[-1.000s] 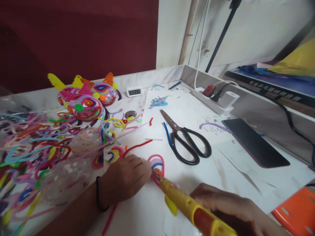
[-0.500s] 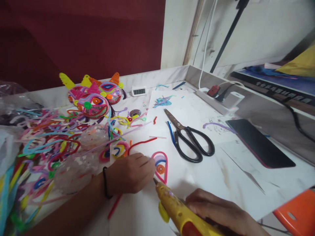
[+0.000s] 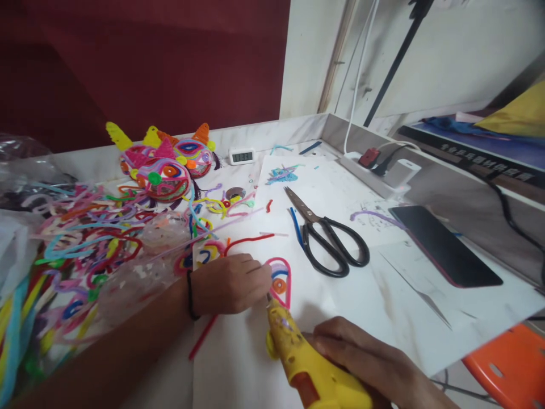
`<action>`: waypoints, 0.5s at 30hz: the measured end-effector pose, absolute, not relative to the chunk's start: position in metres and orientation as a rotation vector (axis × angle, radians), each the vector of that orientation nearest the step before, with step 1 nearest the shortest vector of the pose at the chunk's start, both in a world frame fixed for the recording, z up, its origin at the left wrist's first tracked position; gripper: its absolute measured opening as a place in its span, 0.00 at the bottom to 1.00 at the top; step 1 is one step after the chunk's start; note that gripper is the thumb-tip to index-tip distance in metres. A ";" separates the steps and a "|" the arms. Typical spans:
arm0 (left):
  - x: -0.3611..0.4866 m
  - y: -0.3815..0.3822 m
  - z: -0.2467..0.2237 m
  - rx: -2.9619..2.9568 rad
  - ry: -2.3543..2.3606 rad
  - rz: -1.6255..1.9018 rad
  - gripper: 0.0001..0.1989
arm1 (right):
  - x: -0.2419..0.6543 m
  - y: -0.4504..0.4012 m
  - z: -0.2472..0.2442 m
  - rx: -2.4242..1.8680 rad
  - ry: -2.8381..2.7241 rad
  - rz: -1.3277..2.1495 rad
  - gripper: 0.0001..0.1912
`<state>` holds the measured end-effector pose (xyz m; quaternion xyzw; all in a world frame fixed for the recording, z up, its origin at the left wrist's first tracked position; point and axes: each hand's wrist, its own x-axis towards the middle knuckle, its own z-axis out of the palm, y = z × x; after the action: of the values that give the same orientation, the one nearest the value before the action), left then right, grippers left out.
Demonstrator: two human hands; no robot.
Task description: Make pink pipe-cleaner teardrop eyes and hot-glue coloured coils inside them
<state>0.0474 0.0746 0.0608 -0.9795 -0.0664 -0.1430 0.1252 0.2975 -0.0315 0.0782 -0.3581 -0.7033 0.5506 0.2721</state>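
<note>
In my right hand (image 3: 361, 352) is a yellow hot glue gun (image 3: 315, 363), its nozzle pointing up and left. The tip sits close to the lower left edge of a teardrop-shaped eye piece (image 3: 281, 283) made of pink, lilac and blue pipe cleaner with an orange centre. My left hand (image 3: 232, 284), a black band on its wrist, rests on the white paper (image 3: 238, 358). Its fingers are pinched together at the left edge of the eye piece. A red pipe cleaner (image 3: 203, 336) sticks out beneath this hand; another red one (image 3: 249, 238) lies just beyond it.
Black-handled scissors (image 3: 326, 233) lie right of the eye piece, with a phone (image 3: 445, 244) farther right. A pile of pipe cleaners (image 3: 89, 238) covers the left side. Behind it are colourful animal-face ornaments (image 3: 168, 170). A small timer (image 3: 242, 156) and a power strip (image 3: 370, 170) stand at the back.
The glue gun's nozzle has shifted slightly up and left in view, still beside the eye piece. My left hand has moved a little up and right in the picture; the whole view has shifted slightly.
</note>
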 end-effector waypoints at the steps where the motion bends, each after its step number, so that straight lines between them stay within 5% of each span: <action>1: 0.047 0.075 0.061 -2.853 -0.193 -0.424 0.13 | 0.297 -0.032 0.078 -0.987 -1.910 1.479 0.19; 15: 0.044 0.076 0.060 -2.855 -0.204 -0.482 0.12 | 0.291 -0.035 0.079 -1.121 -2.069 1.239 0.23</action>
<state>0.0444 0.0760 0.0605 -0.9765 -0.0699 -0.1651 0.1194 0.2912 -0.0353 0.0786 -0.4094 -0.7555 0.4525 0.2386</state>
